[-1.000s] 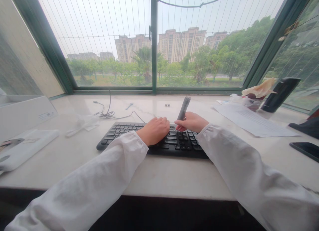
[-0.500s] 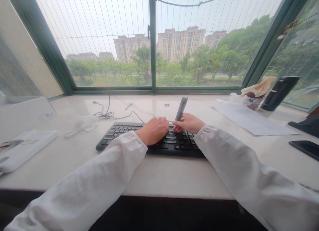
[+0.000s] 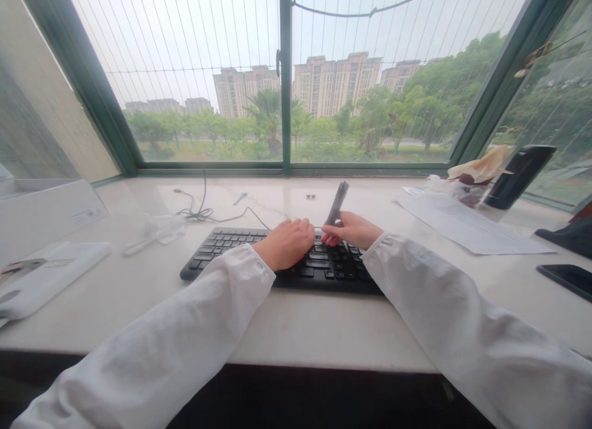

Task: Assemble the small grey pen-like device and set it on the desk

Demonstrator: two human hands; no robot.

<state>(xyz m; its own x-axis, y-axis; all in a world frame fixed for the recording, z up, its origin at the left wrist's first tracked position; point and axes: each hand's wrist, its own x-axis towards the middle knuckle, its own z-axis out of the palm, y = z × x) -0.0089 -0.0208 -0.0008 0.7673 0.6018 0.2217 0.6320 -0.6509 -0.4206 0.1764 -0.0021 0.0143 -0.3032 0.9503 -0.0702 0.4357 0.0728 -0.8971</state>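
A black keyboard (image 3: 319, 264) lies on the white stone sill in front of me. My left hand (image 3: 287, 243) rests over its middle, knuckles up and fingers curled together; the fingertips are hidden, so I cannot see what they hold, if anything. Just right of it, my right hand (image 3: 351, 229) is closed around a dark stick-like tool (image 3: 337, 204), which leans up and slightly right. Its lower end is hidden by my fingers, close above the keys. Beyond the keyboard lie two small dark pieces (image 3: 311, 196).
A cable (image 3: 198, 214) lies coiled behind the keyboard, near clear plastic wrap (image 3: 157, 230). To the left are a white box (image 3: 50, 204) and a flat white package (image 3: 55, 275). Printed paper (image 3: 472, 222), a black cylinder (image 3: 520, 176) and a phone (image 3: 567, 278) occupy the right.
The whole view has shifted very slightly. The dark tool leans a little more to the right. Both hands stay in the same places on the keyboard.
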